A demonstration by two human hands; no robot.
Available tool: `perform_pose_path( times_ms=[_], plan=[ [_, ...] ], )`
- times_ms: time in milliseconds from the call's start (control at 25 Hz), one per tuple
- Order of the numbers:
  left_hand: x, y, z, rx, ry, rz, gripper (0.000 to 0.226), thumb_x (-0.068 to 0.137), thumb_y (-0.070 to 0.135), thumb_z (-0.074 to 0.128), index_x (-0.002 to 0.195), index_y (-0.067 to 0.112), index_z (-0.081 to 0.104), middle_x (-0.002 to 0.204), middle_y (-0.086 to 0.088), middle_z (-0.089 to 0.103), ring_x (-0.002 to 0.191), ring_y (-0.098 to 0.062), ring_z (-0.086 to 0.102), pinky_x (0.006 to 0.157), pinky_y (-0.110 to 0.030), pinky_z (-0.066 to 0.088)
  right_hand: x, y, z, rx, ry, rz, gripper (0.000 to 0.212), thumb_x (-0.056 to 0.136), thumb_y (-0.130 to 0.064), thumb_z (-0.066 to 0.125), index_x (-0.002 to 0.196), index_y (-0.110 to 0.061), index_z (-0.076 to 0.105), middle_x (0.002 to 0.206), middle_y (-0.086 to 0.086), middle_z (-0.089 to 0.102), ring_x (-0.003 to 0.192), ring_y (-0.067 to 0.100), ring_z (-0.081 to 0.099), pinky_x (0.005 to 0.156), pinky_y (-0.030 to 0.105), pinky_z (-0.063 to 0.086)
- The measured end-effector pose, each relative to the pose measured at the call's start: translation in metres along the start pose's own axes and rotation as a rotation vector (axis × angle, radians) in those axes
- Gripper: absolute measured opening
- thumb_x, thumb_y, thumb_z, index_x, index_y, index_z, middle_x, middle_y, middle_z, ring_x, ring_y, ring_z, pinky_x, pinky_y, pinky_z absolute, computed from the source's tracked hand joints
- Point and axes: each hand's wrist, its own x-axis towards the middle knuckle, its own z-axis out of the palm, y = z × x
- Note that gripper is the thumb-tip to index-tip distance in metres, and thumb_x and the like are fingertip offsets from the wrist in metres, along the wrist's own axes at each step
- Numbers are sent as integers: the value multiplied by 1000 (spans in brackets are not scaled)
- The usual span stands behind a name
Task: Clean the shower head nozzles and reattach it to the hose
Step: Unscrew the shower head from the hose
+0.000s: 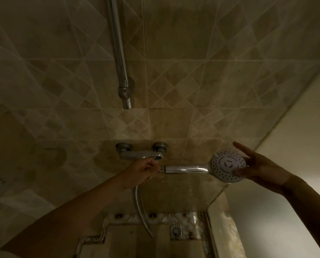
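The chrome shower head (228,165) lies level in front of the tiled wall, its round white nozzle face turned toward me and its handle (186,168) pointing left. My right hand (259,164) holds the round head from the right, thumb on the face and index finger stretched up. My left hand (146,168) is closed around the hose end at the tip of the handle. The metal hose (141,207) hangs down from that hand toward the floor.
The chrome mixer tap (141,152) is fixed to the wall just above my left hand. A vertical chrome riser rail (121,58) ends above it. A square floor drain (176,232) lies below, and a pale side wall (286,164) stands on the right.
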Motion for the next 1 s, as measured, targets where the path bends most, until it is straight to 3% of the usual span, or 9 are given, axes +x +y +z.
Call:
perform_pose_path(
  times_ms=[80,200,320,400,480,560,680,880,1000],
  plan=[
    [1,-3,-3,14,-5,-2,11,94,19,55,83,19,58,50,9,50,43,0,40,44,-13,32,-3,-1,1,-270,-21,34,106,52,-21,91,143,-35,40,128,6,61,107,31,66,76,46,60],
    [4,-3,-2,29,36,-20,10,94,21,55,84,19,58,54,8,51,42,0,42,43,-12,33,-3,1,11,-446,5,29,72,79,-12,77,135,-38,39,123,10,58,84,36,73,64,46,61],
    [8,-2,-1,5,70,-31,12,95,15,52,85,17,57,55,7,49,38,1,40,39,-10,31,1,6,17,-287,64,-67,57,80,-7,74,125,-28,46,123,18,59,88,40,72,73,50,61],
    [11,-4,-3,-29,72,-36,12,96,13,50,85,16,56,53,8,48,37,0,38,38,-10,29,3,10,15,-58,58,-83,60,67,-31,87,116,-20,57,123,22,61,99,43,69,85,50,58],
    [12,-8,-6,-41,62,-45,12,95,17,51,84,18,56,50,8,50,37,0,38,38,-11,30,6,11,16,68,87,-81,64,66,-49,83,113,-12,63,125,24,61,106,39,67,91,47,55],
    [12,-10,-8,-80,29,-44,11,91,29,55,83,22,58,51,8,51,39,0,38,38,-12,31,9,12,19,123,122,-102,50,77,-28,75,122,-11,61,130,18,60,107,27,68,90,40,56],
    [8,-6,-14,-107,-22,-29,18,86,37,56,82,19,57,55,8,49,41,0,36,39,-12,30,7,6,14,153,10,-72,72,71,1,77,135,-21,53,131,9,63,113,25,66,83,31,58],
    [3,7,-18,-23,-28,-6,13,96,18,50,91,8,57,51,9,49,41,1,38,41,-12,32,2,-10,9,-577,-57,41,64,73,-14,83,126,-29,50,114,13,62,89,31,73,71,42,62],
    [6,8,-15,-18,-8,-10,13,96,18,51,91,9,58,52,9,50,43,0,39,41,-13,32,8,-11,18,-603,37,-28,65,75,-5,80,124,-30,45,116,10,60,80,30,75,64,41,62]
  ],
)
